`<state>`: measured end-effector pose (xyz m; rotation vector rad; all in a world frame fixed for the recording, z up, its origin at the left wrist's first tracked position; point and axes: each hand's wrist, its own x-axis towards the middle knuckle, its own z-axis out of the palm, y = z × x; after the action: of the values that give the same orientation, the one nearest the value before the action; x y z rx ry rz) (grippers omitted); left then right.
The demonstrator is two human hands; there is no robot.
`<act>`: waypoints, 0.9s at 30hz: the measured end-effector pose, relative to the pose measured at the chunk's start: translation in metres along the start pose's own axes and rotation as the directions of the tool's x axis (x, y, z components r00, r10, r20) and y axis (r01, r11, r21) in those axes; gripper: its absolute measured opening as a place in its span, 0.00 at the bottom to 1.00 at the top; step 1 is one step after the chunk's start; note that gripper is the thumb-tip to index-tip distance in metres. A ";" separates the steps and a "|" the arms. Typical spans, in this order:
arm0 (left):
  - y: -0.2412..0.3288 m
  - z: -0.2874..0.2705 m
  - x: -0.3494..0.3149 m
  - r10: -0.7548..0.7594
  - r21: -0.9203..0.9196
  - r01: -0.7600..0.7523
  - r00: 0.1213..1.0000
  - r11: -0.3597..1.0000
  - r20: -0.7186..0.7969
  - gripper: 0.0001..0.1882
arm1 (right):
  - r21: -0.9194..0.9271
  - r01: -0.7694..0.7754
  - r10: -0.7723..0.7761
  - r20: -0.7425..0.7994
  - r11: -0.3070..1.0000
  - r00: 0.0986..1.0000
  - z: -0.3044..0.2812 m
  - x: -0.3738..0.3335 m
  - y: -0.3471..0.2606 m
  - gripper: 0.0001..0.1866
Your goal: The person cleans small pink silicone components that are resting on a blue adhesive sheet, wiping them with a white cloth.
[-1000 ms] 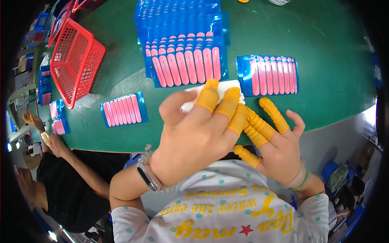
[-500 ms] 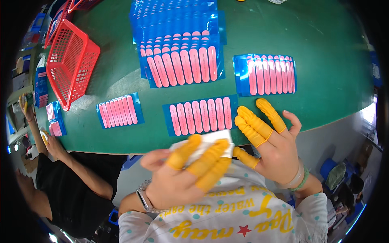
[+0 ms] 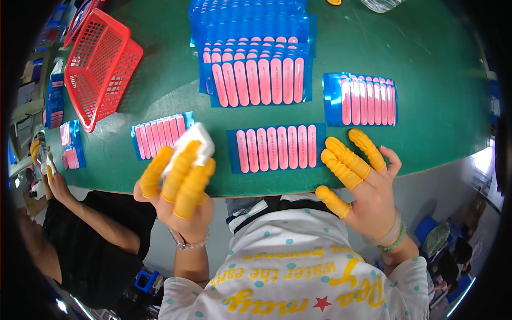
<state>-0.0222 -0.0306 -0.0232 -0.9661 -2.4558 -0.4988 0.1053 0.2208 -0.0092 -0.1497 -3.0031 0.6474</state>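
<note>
My left hand (image 3: 184, 194), with yellow finger cots, pinches a folded white cloth (image 3: 201, 140) over the near right corner of a small blue sheet (image 3: 152, 140) bearing a row of pink round-ended strips. Whether the cloth touches that sheet I cannot tell. In front of me lies another blue sheet of pink strips (image 3: 277, 150), flat on the green table (image 3: 426, 106). Spread fingers, also in yellow cots, show on my right hand (image 3: 368, 200); it holds nothing, and its fingertips are at that sheet's right edge.
A large overlapping stack of such sheets (image 3: 258, 80) stands at the back middle, a smaller pile (image 3: 368, 101) at right. A red plastic basket (image 3: 98, 74) sits at far left. Beside it, a co-worker's hand (image 3: 60, 186) holds something white near more sheets (image 3: 72, 144).
My left hand has swung left with the cloth, from the near edge of the middle sheet to the left sheet. My right hand stays by the middle sheet. The view has shifted slightly.
</note>
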 end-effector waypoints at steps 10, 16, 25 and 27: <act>0.057 0.007 0.018 0.429 -0.345 -0.323 0.853 0.881 0.297 0.20 | -0.029 0.040 -0.040 -0.021 0.999 0.999 -0.001 0.000 0.002 0.22; 0.066 0.020 0.050 0.406 -0.198 -0.359 0.856 0.912 0.321 0.18 | -0.031 0.044 -0.046 -0.076 0.999 0.996 0.001 -0.002 0.001 0.18; 0.072 -0.014 0.025 0.447 -0.273 -0.359 0.788 0.893 0.423 0.19 | -0.029 0.043 -0.045 -0.075 0.999 0.996 -0.003 -0.002 -0.001 0.19; 0.071 -0.010 0.034 0.432 -0.261 -0.349 0.797 0.900 0.422 0.19 | -0.061 0.057 -0.061 -0.069 0.997 0.996 -0.006 -0.003 -0.002 0.19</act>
<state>0.0089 0.0319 0.0150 -1.8099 -2.5295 -0.3616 0.1083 0.2213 -0.0036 -0.0846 -2.9477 0.5368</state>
